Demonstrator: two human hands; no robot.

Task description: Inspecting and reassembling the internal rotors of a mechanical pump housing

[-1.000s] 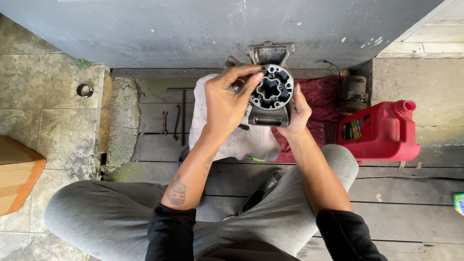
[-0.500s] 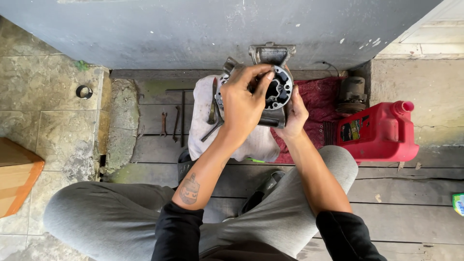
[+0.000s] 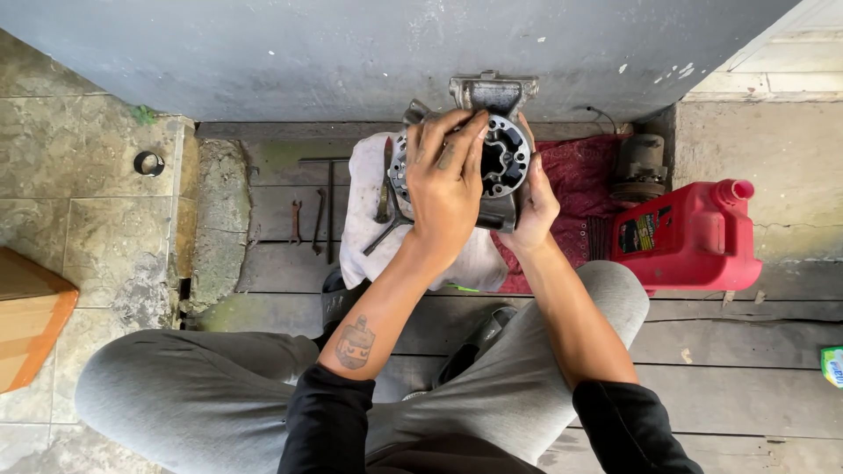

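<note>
A round metal housing [image 3: 500, 158] with a toothed bore is held up over the far edge of the plank floor [image 3: 746, 351], close to the grey wall [image 3: 351, 53]; the left hand [image 3: 448, 180] is laid flat over its left face, fingers spread and curled on the rim, so it is closed on the housing; the right hand [image 3: 537, 204] is wrapped round the lower right side from beneath, thumb on the edge, also gripping it; a cast bracket [image 3: 493, 89] of the housing is seen above the fingers. Under the housing a white cloth [image 3: 364, 219] is spread on the planks, with a wrench [image 3: 385, 180] lying on it just left of the left hand; a red cloth [image 3: 580, 184] lies beside it to the right; a red jug [image 3: 689, 237] stands further right, near a dark cylinder [image 3: 638, 168]. Small tools [image 3: 318, 219] lie on the planks left of the white cloth; a black ring [image 3: 148, 163] rests on the tiles at the left; grey trousers [image 3: 193, 395] are seen at the near edge.
</note>
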